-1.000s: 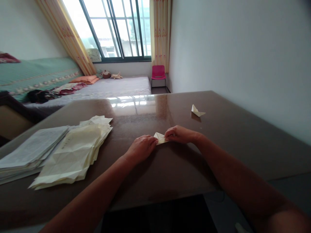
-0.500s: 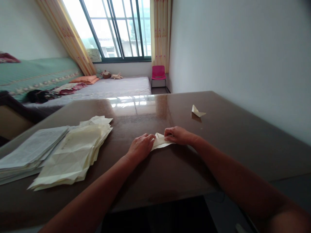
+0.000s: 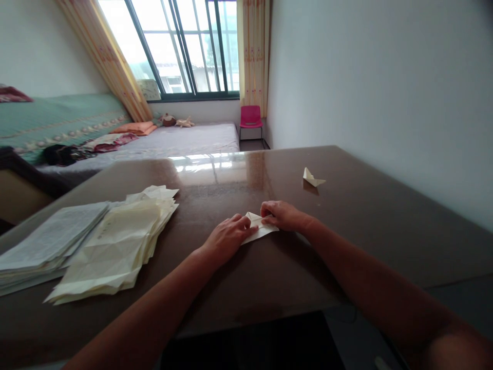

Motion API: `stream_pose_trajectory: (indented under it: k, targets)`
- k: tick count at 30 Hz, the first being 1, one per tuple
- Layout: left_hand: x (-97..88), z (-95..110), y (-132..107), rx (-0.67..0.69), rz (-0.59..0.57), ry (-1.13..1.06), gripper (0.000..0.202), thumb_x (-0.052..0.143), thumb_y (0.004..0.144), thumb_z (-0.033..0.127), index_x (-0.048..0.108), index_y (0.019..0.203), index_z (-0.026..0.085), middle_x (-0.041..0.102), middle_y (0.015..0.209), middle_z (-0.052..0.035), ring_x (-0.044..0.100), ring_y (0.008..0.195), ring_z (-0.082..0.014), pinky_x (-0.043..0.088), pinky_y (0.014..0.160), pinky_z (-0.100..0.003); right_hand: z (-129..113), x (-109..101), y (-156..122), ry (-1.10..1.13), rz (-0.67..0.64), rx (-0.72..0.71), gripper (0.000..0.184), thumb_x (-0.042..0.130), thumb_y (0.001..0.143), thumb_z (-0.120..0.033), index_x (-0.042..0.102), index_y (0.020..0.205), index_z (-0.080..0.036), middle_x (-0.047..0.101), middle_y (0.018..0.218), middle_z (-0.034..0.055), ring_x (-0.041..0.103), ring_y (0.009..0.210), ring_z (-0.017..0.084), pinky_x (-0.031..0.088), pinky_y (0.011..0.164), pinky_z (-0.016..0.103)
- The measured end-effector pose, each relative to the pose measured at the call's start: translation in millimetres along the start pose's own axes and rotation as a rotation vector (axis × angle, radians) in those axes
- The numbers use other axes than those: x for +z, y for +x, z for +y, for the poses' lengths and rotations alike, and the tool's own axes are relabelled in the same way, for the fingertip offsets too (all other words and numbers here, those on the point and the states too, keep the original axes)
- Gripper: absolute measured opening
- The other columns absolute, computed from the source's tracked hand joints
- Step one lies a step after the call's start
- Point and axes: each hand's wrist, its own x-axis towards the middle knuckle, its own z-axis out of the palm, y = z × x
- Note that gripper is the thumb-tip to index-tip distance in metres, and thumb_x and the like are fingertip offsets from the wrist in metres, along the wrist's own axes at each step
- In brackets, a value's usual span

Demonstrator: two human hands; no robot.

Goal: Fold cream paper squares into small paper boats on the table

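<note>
A small cream folded paper [image 3: 259, 229] lies on the dark brown table [image 3: 346, 241] in front of me. My left hand [image 3: 228, 237] presses its left side, fingers closed down on the sheet. My right hand [image 3: 280, 215] pinches the paper's upper right part, fingers curled. Most of the paper is hidden under both hands. A finished folded paper boat [image 3: 313, 178] stands farther back on the right, away from both hands.
A stack of cream sheets [image 3: 119, 241] and a pile of printed pages [image 3: 50, 244] lie on the table's left. Beyond the table are a bed [image 3: 173, 136], a pink chair [image 3: 251, 117], a barred window [image 3: 185, 46] and a white wall close on the right.
The folded paper has been flattened and spread a little toward me and the right. My left hand slid forward over it; my right hand stayed at its upper edge.
</note>
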Motion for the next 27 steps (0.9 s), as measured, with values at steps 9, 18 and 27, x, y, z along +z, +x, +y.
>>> stream_pose_trajectory:
  k: [9, 18, 27]
  targets:
    - [-6.5, 4.2, -0.7, -0.019, -0.020, 0.012, 0.029, 0.046, 0.091, 0.022, 0.059, 0.116, 0.027, 0.058, 0.102, -0.0050, 0.049, 0.092, -0.0192, 0.044, 0.078, -0.029, -5.7, -4.5, -3.0, 0.054, -0.104, -0.125, 0.011, 0.057, 0.079, -0.018, 0.068, 0.082, -0.017, 0.067, 0.076, 0.0022, 0.057, 0.067, 0.013, 0.037, 0.061, 0.021]
    - [-11.2, 5.6, -6.7, -0.023, 0.001, 0.027, 0.030, 0.041, 0.089, 0.015, 0.066, 0.102, 0.025, 0.062, 0.101, -0.0044, 0.053, 0.090, -0.0182, 0.045, 0.074, -0.027, 10.6, -1.4, 0.7, 0.026, -0.077, 0.042, 0.024, 0.066, 0.075, -0.037, 0.064, 0.091, -0.019, 0.067, 0.088, 0.0038, 0.058, 0.073, 0.014, 0.038, 0.061, 0.022]
    - [-9.7, 6.5, -6.5, -0.044, 0.017, 0.083, 0.026, 0.039, 0.090, 0.022, 0.065, 0.095, 0.024, 0.059, 0.089, -0.0048, 0.052, 0.082, -0.0183, 0.044, 0.067, -0.028, 8.4, 0.6, 1.4, 0.248, -0.103, 0.054, 0.020, 0.065, 0.072, -0.033, 0.060, 0.082, -0.016, 0.061, 0.077, 0.0000, 0.053, 0.067, 0.012, 0.037, 0.055, 0.020]
